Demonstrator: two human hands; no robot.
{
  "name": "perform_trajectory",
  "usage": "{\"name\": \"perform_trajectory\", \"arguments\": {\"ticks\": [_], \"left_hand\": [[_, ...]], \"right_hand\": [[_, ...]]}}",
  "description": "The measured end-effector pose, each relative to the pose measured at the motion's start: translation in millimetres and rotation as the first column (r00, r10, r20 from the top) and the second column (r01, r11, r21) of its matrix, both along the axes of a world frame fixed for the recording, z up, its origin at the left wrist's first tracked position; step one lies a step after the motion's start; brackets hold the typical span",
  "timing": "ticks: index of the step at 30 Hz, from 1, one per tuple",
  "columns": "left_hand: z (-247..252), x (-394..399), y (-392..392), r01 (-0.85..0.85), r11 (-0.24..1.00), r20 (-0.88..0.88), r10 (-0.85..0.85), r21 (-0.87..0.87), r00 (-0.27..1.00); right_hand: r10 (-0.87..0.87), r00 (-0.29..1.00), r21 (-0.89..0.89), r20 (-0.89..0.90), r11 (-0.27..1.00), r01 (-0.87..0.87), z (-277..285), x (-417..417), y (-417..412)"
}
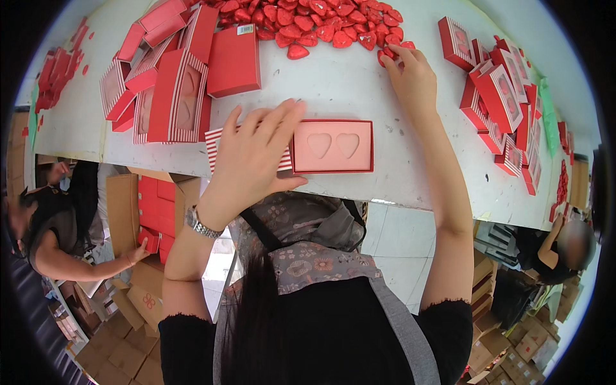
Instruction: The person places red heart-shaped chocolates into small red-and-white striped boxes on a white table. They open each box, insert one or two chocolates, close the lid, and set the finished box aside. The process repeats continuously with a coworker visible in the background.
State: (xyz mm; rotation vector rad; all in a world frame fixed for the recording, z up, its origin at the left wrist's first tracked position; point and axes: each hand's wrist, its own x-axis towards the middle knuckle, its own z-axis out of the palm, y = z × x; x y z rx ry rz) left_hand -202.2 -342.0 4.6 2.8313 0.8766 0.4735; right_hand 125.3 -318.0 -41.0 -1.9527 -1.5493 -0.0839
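A red box tray (333, 170) with a pale pink insert lies on the table, partly out of its red-and-white striped sleeve (216, 149). Two heart-shaped recesses in the insert hold nothing. My left hand (255, 144) spans the sleeve where it meets the tray, fingers at the far edge and thumb at the near one. My right hand (413, 72) reaches to the right edge of a heap of red foil-wrapped hearts (308, 24). Its thumb and index finger are around a foil-wrapped heart (389, 53); whether they grip it is unclear.
Striped window boxes (175, 96) are piled at left beside a plain red box (234, 60). More boxes (500, 96), with hearts in their windows, lie at right. A co-worker's hand (139, 251) is at a carton (122, 211) below left; another person (553, 255) sits far right.
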Motion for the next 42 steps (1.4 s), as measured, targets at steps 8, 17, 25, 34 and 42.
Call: {"name": "perform_trajectory", "arguments": {"ticks": [8, 17, 25, 34, 42], "left_hand": [[-8.0, 6.9, 5.0, 0.127, 0.982, 0.126, -0.109, -0.142, 0.986], [-8.8, 6.4, 10.3, 0.139, 0.974, 0.154, -0.111, -0.182, 0.982], [-10.2, 10.2, 10.2, 0.13, 0.974, 0.169, -0.1, -0.183, 0.981], [-10.4, 12.1, 9.1, 0.127, 0.98, 0.18, -0.098, -0.154, 0.979], [-10.9, 9.8, 9.0, 0.122, 0.978, 0.177, -0.092, -0.169, 0.98]], "right_hand": [[0.314, 0.884, 0.068, -0.348, 0.948, -0.31, 48.3, -72.6, -64.4], [0.63, 0.775, 0.116, -0.042, 0.774, -0.623, 24.1, -104.8, -96.3], [0.622, 0.778, 0.096, -0.087, 0.783, -0.615, 23.7, -107.8, -92.2], [0.157, 0.984, -0.047, 0.083, 0.987, -0.154, 11.5, -6.7, -24.9], [0.767, 0.64, -0.114, -0.043, 0.632, -0.766, 48.8, -49.3, -91.6]]}}
